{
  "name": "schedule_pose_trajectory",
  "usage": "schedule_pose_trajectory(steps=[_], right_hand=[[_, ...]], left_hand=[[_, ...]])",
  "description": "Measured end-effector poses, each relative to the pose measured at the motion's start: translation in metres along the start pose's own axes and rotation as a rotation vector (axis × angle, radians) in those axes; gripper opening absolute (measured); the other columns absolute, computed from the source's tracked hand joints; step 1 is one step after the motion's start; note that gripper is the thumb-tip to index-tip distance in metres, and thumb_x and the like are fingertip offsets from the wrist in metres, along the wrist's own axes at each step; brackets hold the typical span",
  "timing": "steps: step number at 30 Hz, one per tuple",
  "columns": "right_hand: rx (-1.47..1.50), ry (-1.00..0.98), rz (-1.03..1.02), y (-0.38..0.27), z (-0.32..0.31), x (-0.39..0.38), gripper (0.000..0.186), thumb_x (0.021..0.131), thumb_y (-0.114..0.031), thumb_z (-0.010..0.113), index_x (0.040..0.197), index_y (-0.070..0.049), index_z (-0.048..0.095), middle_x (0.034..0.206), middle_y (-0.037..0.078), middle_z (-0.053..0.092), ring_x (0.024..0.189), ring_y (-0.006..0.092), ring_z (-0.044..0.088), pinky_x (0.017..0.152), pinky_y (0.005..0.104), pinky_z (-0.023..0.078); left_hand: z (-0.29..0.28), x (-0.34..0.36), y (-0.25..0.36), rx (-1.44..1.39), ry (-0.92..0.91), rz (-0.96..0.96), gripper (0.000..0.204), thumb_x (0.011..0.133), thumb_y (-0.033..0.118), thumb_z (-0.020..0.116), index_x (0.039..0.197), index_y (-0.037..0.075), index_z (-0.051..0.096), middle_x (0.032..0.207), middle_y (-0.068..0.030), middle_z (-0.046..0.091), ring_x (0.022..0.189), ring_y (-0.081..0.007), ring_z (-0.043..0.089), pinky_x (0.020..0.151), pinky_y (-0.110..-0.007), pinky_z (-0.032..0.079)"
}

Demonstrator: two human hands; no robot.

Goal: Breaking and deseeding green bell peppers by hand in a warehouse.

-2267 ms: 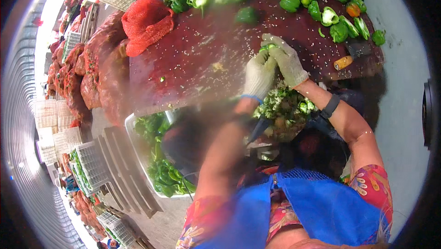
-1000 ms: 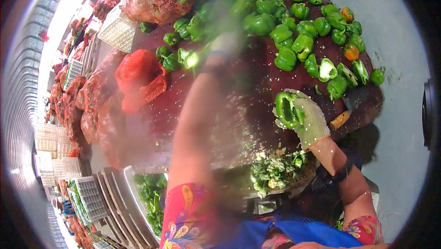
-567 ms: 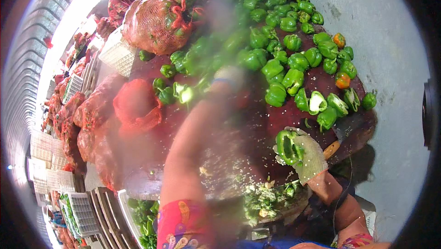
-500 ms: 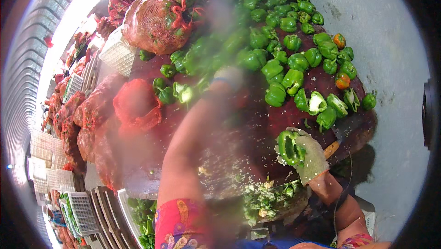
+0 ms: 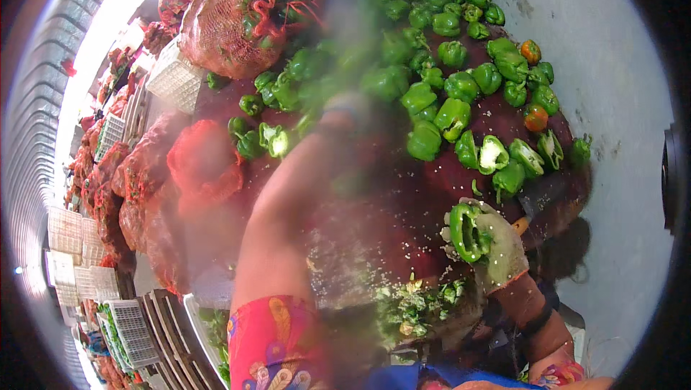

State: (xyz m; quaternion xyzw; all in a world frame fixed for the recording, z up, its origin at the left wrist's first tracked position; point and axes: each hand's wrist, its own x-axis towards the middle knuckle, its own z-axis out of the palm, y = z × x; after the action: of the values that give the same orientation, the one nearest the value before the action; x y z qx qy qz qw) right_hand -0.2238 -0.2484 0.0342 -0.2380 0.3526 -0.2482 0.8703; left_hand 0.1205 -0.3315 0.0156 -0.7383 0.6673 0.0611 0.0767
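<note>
My gloved right hand (image 5: 497,246) holds a hollow green pepper half (image 5: 468,232) at the lower right of the dark red board (image 5: 414,214), which is sprinkled with seeds. My left hand (image 5: 340,108) reaches into the pile of green peppers (image 5: 425,138); it is hazed by a smear on the view, so its fingers cannot be made out. Cut pepper halves (image 5: 494,152) lie above my right hand, near an orange-tinged pepper (image 5: 535,119). A tool with a wooden handle (image 5: 520,226) lies beside my right hand. Pepper scraps (image 5: 414,307) sit below the board's front edge.
A stuffed red mesh sack (image 5: 230,23) lies at the back left, above a crumpled red mesh bag (image 5: 201,160). More sacks, white crates (image 5: 133,329) and wooden pallets (image 5: 169,339) fill the left. A white tub (image 5: 193,318) stands below the board. A grey wall (image 5: 604,88) borders the right.
Both hands were together at the board's front; then they parted, the left reaching forward into the pile, the right keeping a pepper half. Over the last half second they have shifted only slightly.
</note>
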Motion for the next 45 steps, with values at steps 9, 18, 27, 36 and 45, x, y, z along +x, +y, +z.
schedule_pose_trajectory(steps=[9, 18, 27, 36, 45], right_hand=[[-0.217, -0.026, -0.149, 0.036, -0.026, 0.026, 0.035, 0.091, -0.016, 0.051, 0.124, -0.005, 0.054, 0.11, 0.014, 0.064, 0.095, 0.033, 0.066, 0.078, 0.0447, 0.057], [-0.122, 0.023, -0.35, 0.045, 0.028, 0.029, 0.036, 0.093, -0.025, 0.056, 0.123, -0.004, 0.061, 0.115, 0.007, 0.06, 0.099, 0.0151, 0.059, 0.084, 0.0295, 0.052], [-0.626, 0.264, -0.588, 0.076, 0.04, 0.073, 0.035, 0.096, -0.022, 0.055, 0.123, -0.001, 0.06, 0.115, 0.009, 0.064, 0.105, 0.015, 0.056, 0.09, 0.0286, 0.045], [-1.34, 0.374, -0.783, 0.105, -0.002, 0.092, 0.034, 0.093, -0.028, 0.054, 0.112, -0.002, 0.064, 0.107, 0.019, 0.067, 0.1, 0.0331, 0.063, 0.084, 0.0371, 0.049], [-1.269, 0.512, -0.525, 0.092, 0.02, 0.089, 0.034, 0.096, -0.03, 0.044, 0.108, -0.002, 0.059, 0.119, 0.017, 0.061, 0.105, 0.0399, 0.059, 0.085, 0.0463, 0.051]], left_hand=[[0.022, -0.007, -0.015, -0.097, 0.006, -0.366, 0.056, 0.085, 0.054, 0.054, 0.111, 0.007, 0.069, 0.113, -0.0209, 0.067, 0.105, -0.0385, 0.064, 0.089, -0.046, 0.051], [-0.049, -0.15, 0.045, -0.232, 0.158, -0.344, 0.059, 0.081, 0.054, 0.061, 0.106, 0.001, 0.063, 0.096, -0.0235, 0.069, 0.092, -0.0373, 0.067, 0.08, -0.046, 0.052], [0.059, -0.179, 0.154, -0.882, 0.411, -0.527, 0.043, 0.083, 0.034, 0.064, 0.118, 0.009, 0.058, 0.091, -0.0228, 0.068, 0.083, -0.0426, 0.066, 0.073, -0.05, 0.051], [0.111, -0.202, 0.176, -1.005, 0.355, -0.502, 0.062, 0.083, 0.031, 0.063, 0.136, 0.007, 0.045, 0.09, -0.0268, 0.066, 0.082, -0.0443, 0.065, 0.073, -0.051, 0.051], [0.108, -0.248, 0.175, -1.126, 0.436, -0.205, 0.077, 0.079, 0.023, 0.065, 0.147, 0.011, 0.033, 0.102, -0.0246, 0.066, 0.081, -0.0383, 0.066, 0.075, -0.046, 0.052]])
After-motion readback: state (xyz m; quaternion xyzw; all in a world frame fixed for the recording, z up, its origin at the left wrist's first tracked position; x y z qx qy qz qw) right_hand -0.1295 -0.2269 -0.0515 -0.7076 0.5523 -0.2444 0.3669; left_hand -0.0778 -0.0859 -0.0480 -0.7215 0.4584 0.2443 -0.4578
